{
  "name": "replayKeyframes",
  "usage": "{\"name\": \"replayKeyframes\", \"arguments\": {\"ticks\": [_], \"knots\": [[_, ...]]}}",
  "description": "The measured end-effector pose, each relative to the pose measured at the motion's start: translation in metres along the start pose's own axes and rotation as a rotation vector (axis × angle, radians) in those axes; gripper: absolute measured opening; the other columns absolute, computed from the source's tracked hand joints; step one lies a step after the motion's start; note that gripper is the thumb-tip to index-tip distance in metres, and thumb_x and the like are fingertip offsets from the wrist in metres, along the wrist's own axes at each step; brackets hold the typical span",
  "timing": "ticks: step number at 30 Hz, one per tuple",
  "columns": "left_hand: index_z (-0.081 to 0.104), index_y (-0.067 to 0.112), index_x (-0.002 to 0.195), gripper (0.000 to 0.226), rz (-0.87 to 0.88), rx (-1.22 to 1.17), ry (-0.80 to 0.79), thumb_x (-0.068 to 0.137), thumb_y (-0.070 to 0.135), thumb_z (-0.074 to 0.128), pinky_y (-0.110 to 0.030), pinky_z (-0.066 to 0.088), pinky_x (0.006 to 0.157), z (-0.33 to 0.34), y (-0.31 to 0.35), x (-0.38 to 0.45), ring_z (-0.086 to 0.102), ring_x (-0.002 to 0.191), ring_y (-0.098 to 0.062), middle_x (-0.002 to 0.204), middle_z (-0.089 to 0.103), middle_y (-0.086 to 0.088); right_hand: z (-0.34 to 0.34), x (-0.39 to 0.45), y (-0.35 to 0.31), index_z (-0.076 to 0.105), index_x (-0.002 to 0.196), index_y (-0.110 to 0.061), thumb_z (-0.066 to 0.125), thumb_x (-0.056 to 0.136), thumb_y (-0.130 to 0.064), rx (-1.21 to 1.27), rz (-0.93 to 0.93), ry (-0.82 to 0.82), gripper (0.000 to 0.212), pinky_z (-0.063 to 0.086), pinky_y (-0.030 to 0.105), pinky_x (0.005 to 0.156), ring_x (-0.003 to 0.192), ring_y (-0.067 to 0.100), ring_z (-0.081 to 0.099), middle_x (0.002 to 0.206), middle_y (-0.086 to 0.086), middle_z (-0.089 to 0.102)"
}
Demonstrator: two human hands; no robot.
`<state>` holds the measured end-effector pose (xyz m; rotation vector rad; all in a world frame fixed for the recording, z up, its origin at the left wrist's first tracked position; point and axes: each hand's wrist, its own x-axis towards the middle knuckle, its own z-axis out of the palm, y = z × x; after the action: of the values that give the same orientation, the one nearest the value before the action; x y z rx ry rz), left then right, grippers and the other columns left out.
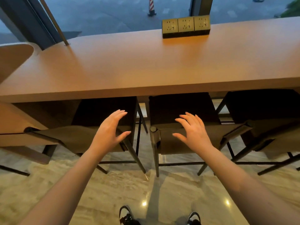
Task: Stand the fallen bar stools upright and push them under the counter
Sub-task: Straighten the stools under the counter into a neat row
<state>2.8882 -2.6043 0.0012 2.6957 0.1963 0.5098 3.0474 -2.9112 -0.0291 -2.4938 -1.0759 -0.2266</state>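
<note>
Three dark bar stools stand upright with their seats tucked under the long wooden counter [146, 62]: a left stool [100, 114], a middle stool [180, 108] and a right stool [263, 108]. Their brown low backrests face me. My left hand [110, 129] hovers open over the left stool's backrest, fingers spread, thumb near the right corner post. My right hand [193, 130] hovers open over the middle stool's backrest. Neither hand grips anything.
A block of three power sockets [186, 27] sits on the counter's far edge by the window. A rounded wooden table [13, 57] is at far left. The marble floor [113, 192] spreads below, with my two shoes [126, 215] at the bottom.
</note>
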Motion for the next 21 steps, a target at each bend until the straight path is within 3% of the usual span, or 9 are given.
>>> {"name": "replayKeyframes", "arguments": {"ticks": [4,9,12,14,17,21], "knots": [[0.032,0.033,0.147,0.080,0.041,0.066,-0.049,0.078,0.056,0.066,-0.035,0.030,0.110,-0.030,-0.060,-0.005,0.036,0.137,-0.010,0.148,0.044,0.004,0.030,0.035,-0.060,0.050,0.138,-0.022,0.070,0.084,-0.044,0.005,-0.019,-0.098,0.062,0.020,0.045,0.117,0.139,0.023,0.036,0.142,0.002,0.051],[0.039,0.028,0.147,0.079,-0.007,0.278,-0.481,0.081,0.068,0.057,-0.036,0.042,0.104,-0.044,-0.116,-0.009,0.050,0.128,-0.016,0.144,0.052,0.003,0.026,0.047,-0.065,0.041,0.140,-0.039,0.062,0.079,-0.061,0.066,0.135,-0.364,0.068,0.042,0.040,0.101,0.123,0.019,0.050,0.141,-0.007,0.047],[0.042,0.027,0.144,0.070,0.099,0.382,-0.506,0.087,0.066,0.052,-0.037,0.038,0.105,-0.040,-0.129,-0.004,0.052,0.126,-0.017,0.139,0.057,0.003,0.036,0.040,-0.083,0.035,0.142,-0.041,0.064,0.077,-0.063,-0.010,0.108,-0.477,0.074,0.044,0.037,0.100,0.118,0.017,0.054,0.140,-0.009,0.047],[0.050,0.026,0.138,0.063,0.128,0.422,-0.490,0.089,0.066,0.050,-0.036,0.043,0.098,-0.035,-0.132,0.003,0.059,0.117,-0.017,0.129,0.063,0.003,0.049,0.039,-0.092,0.036,0.144,-0.035,0.070,0.078,-0.054,-0.154,0.093,-0.407,0.077,0.044,0.038,0.098,0.115,0.020,0.057,0.137,-0.004,0.051],[0.058,0.028,0.127,0.051,0.084,0.470,-0.525,0.090,0.063,0.050,-0.033,0.053,0.073,-0.032,-0.133,0.013,0.066,0.095,-0.016,0.110,0.068,0.005,0.059,0.043,-0.097,0.045,0.140,-0.026,0.075,0.079,-0.045,-0.300,0.109,-0.295,0.071,0.049,0.038,0.084,0.105,0.024,0.063,0.123,0.002,0.062],[0.061,0.030,0.113,0.038,0.089,0.543,-0.582,0.096,0.059,0.044,-0.027,0.043,0.056,-0.031,-0.135,0.020,0.064,0.074,-0.013,0.084,0.064,0.008,0.061,0.042,-0.094,0.061,0.112,-0.020,0.080,0.075,-0.038,-0.308,0.075,-0.170,0.046,0.047,0.035,0.067,0.080,0.023,0.068,0.089,-0.001,0.068]]}}
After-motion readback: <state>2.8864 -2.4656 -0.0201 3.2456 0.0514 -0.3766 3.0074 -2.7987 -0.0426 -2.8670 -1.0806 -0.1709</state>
